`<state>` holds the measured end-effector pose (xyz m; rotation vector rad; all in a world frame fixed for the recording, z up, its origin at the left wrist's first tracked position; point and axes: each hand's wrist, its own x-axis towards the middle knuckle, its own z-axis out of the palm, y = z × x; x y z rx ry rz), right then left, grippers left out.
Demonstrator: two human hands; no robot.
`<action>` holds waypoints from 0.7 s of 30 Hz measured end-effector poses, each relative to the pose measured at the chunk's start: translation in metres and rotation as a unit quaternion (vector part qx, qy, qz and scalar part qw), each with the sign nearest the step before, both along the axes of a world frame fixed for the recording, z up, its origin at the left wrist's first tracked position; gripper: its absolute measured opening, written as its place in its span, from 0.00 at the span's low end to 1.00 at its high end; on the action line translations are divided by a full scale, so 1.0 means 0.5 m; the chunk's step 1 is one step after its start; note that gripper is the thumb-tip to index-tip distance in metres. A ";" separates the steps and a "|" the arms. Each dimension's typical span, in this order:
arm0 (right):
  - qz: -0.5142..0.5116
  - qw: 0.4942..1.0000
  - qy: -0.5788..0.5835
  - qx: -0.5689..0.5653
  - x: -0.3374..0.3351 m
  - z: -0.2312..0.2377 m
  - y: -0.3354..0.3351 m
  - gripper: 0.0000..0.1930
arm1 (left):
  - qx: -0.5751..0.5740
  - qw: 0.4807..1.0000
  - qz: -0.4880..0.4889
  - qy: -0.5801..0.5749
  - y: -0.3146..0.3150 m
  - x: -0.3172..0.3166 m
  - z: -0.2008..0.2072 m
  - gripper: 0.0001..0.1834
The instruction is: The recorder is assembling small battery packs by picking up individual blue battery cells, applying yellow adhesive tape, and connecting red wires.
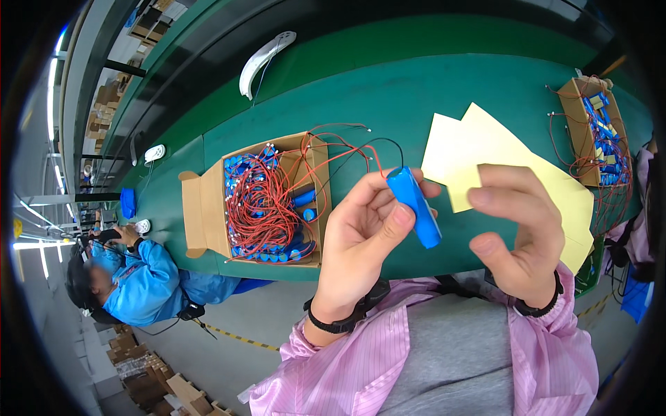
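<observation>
Between the thumb and fingers of my left hand [368, 225] is a blue cylindrical battery pack [418, 211], tilted, with a red and a black wire rising from its upper end. My right hand [517, 232] hovers just right of the pack, thumb and fingers apart, holding nothing. To the left, an open cardboard box [322, 187] contains many blue battery packs under a tangle of red wires [260, 204]. Behind my right hand, yellow sheets of paper [485, 145] lie overlapping on the green table [374, 97].
At the far right stands another cardboard box [572, 107] of blue packs with wires hanging out. A white curved object [263, 62] lies at the table's back. On the left, a person in a blue jacket [149, 284] is at the table, near a small white object [155, 153].
</observation>
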<state>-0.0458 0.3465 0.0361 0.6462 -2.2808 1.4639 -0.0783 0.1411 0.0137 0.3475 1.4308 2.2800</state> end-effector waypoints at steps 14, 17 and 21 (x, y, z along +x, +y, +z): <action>0.024 0.998 -0.023 0.051 0.000 -0.017 -0.024 0.19 | -0.007 0.999 0.029 -0.011 0.006 -0.003 0.003 0.22; 0.027 0.997 -0.018 0.063 -0.002 -0.016 -0.027 0.19 | -0.010 0.999 0.033 0.001 0.007 -0.002 0.002 0.21; 0.022 0.997 -0.006 0.076 -0.002 -0.018 -0.028 0.18 | -0.008 0.999 0.044 0.001 0.010 -0.001 0.002 0.21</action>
